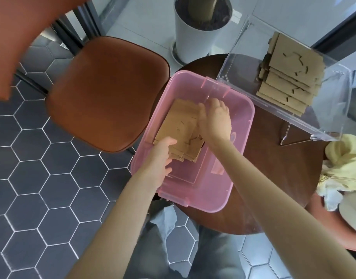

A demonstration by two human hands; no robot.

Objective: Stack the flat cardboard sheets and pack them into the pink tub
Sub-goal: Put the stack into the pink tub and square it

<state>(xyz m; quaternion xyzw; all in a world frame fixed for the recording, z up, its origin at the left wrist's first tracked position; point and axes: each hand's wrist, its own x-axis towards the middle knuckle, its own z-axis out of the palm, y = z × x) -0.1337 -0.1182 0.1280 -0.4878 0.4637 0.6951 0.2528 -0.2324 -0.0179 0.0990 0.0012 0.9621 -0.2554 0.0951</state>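
Resting on: our round dark table (273, 198) carries the pink tub (241, 125).
Tub contents: a small stack of flat cardboard sheets (179, 125) lies at its far left.
Clear bin (324, 125): more cardboard sheets (289, 77) sit inside, beside the tub.
Left hand (159, 158): our fingers pinch the stack's near edge.
Right hand (215, 117): fingers together, pressed flat against the stack's right side.

Both hands are down in the pink tub (241, 125): left hand (160, 158) grips the near edge of the cardboard stack (179, 127), right hand (216, 119) presses its three o'clock side. At two o'clock, more cardboard sheets (289, 77) lie in a clear box (243, 57) on the dark round table (273, 178).
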